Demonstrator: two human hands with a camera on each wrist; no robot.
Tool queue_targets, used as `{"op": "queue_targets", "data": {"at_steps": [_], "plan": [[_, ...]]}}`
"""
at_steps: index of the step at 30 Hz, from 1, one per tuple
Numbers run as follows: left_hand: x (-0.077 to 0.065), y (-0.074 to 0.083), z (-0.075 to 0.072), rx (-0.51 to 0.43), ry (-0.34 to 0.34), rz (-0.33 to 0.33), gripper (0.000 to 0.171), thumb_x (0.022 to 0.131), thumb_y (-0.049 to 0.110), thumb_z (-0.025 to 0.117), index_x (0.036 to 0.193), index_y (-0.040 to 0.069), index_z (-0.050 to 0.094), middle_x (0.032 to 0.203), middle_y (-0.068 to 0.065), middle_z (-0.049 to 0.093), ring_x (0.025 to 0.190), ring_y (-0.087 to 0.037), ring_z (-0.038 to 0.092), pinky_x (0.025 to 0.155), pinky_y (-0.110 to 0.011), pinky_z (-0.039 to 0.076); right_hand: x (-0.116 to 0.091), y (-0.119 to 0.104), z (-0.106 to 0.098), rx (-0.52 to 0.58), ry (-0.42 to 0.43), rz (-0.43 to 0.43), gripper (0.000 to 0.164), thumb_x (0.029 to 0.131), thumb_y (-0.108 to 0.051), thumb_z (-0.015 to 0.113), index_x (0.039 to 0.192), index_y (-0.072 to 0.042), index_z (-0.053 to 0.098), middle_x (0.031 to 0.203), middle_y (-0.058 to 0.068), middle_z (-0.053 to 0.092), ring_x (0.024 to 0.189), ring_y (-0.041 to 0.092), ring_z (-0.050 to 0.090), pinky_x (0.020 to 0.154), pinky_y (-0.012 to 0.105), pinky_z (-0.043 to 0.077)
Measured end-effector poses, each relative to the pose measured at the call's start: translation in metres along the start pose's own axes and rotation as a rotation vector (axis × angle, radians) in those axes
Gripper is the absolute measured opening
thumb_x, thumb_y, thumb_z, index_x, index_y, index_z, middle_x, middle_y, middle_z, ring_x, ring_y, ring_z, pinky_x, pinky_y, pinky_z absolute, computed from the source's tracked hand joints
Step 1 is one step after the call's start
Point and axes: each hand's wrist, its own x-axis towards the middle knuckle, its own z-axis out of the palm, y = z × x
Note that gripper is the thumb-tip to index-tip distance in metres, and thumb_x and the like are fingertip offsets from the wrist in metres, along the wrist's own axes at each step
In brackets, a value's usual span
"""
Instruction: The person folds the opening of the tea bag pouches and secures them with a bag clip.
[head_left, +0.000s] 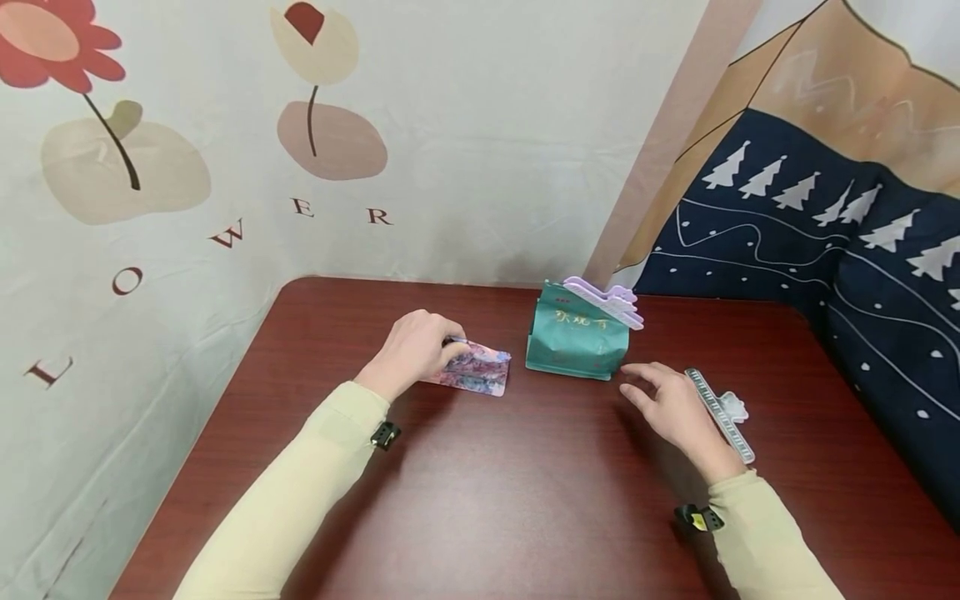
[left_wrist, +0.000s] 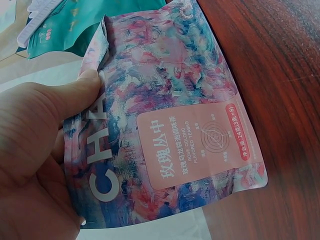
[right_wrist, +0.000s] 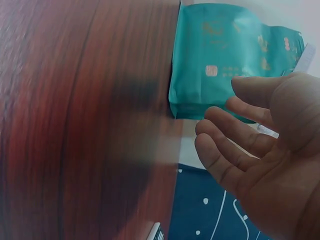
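Note:
With thumb and fingers my left hand (head_left: 422,348) pinches the top edge of a pink and blue tea pouch (left_wrist: 165,90), which has a pink label on its front. In the head view the pouch is partly hidden behind that hand. My right hand (head_left: 670,408) is held near the lower right corner of a green tea bag (head_left: 573,346), its fingers relaxed with nothing in them. The green bag stands upright, and a purple sealing clip (head_left: 603,302) sits across its folded top. Beside the right hand, a clear-white sealing clip (head_left: 722,417) lies on the table.
Everything rests on a dark red wooden table (head_left: 480,500). A pale curtain (head_left: 480,150) with flower prints hangs behind it, and a navy cloth (head_left: 757,225) with white trees hangs at the right.

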Motion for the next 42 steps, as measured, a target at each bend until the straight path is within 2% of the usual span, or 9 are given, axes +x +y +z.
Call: {"op": "queue_targets", "data": {"at_steps": [3, 9, 11, 17, 28, 35, 42], "plan": [[-0.001, 0.0, 0.0, 0.002, -0.004, -0.004, 0.015, 0.094, 0.031, 0.078, 0.087, 0.019, 0.081, 0.077, 0.005, 0.074, 0.067, -0.016, 0.057, 0.065, -0.037, 0.049, -0.001, 0.003, -0.001, -0.019, -0.007, 0.021, 0.033, 0.095, -0.011, 0.073, 0.127, 0.0, 0.07, 0.121, 0.024, 0.07, 0.103, 0.041, 0.066, 0.09, 0.059, 0.053], [-0.001, 0.0, 0.0, 0.009, 0.003, 0.012, 0.015, 0.094, 0.032, 0.077, 0.086, 0.019, 0.081, 0.078, 0.005, 0.075, 0.068, -0.016, 0.058, 0.065, -0.037, 0.05, -0.003, 0.009, -0.006, -0.058, 0.021, 0.036, 0.034, 0.094, -0.01, 0.073, 0.126, 0.002, 0.069, 0.121, 0.028, 0.068, 0.1, 0.043, 0.065, 0.096, 0.064, 0.044], [0.0, -0.001, 0.0, 0.011, 0.005, 0.012, 0.015, 0.094, 0.031, 0.077, 0.086, 0.019, 0.082, 0.078, 0.005, 0.075, 0.068, -0.016, 0.059, 0.065, -0.037, 0.05, -0.003, 0.011, -0.008, -0.061, 0.024, 0.039, 0.034, 0.094, -0.01, 0.073, 0.126, 0.002, 0.069, 0.121, 0.029, 0.068, 0.099, 0.043, 0.065, 0.095, 0.063, 0.046], [0.0, -0.001, 0.0, 0.013, 0.005, 0.015, 0.014, 0.094, 0.031, 0.078, 0.087, 0.019, 0.082, 0.079, 0.004, 0.075, 0.068, -0.016, 0.059, 0.064, -0.037, 0.05, -0.006, 0.016, -0.016, -0.059, 0.036, 0.046, 0.034, 0.094, -0.009, 0.073, 0.126, 0.002, 0.069, 0.122, 0.029, 0.067, 0.095, 0.042, 0.067, 0.085, 0.059, 0.056], [0.001, 0.0, -0.002, 0.026, 0.006, 0.021, 0.014, 0.093, 0.031, 0.078, 0.087, 0.02, 0.082, 0.079, 0.005, 0.076, 0.069, -0.018, 0.06, 0.065, -0.038, 0.051, -0.013, 0.03, -0.025, -0.098, 0.067, 0.062, 0.031, 0.093, -0.009, 0.074, 0.121, 0.003, 0.071, 0.116, 0.029, 0.069, 0.088, 0.038, 0.064, 0.079, 0.058, 0.054], [0.001, 0.001, -0.002, 0.014, 0.002, 0.017, 0.014, 0.094, 0.031, 0.078, 0.087, 0.019, 0.082, 0.079, 0.005, 0.075, 0.069, -0.017, 0.059, 0.066, -0.037, 0.05, -0.018, 0.042, -0.031, -0.126, 0.07, 0.085, 0.03, 0.092, -0.007, 0.075, 0.119, 0.005, 0.07, 0.105, 0.027, 0.07, 0.084, 0.037, 0.064, 0.074, 0.056, 0.055], [0.0, 0.0, -0.001, 0.021, -0.002, 0.01, 0.014, 0.094, 0.031, 0.077, 0.087, 0.019, 0.082, 0.079, 0.005, 0.075, 0.068, -0.017, 0.059, 0.065, -0.037, 0.05, -0.022, 0.054, -0.037, -0.163, 0.122, 0.069, 0.027, 0.09, -0.005, 0.076, 0.115, 0.006, 0.072, 0.095, 0.022, 0.07, 0.076, 0.031, 0.06, 0.065, 0.044, 0.049]]}}
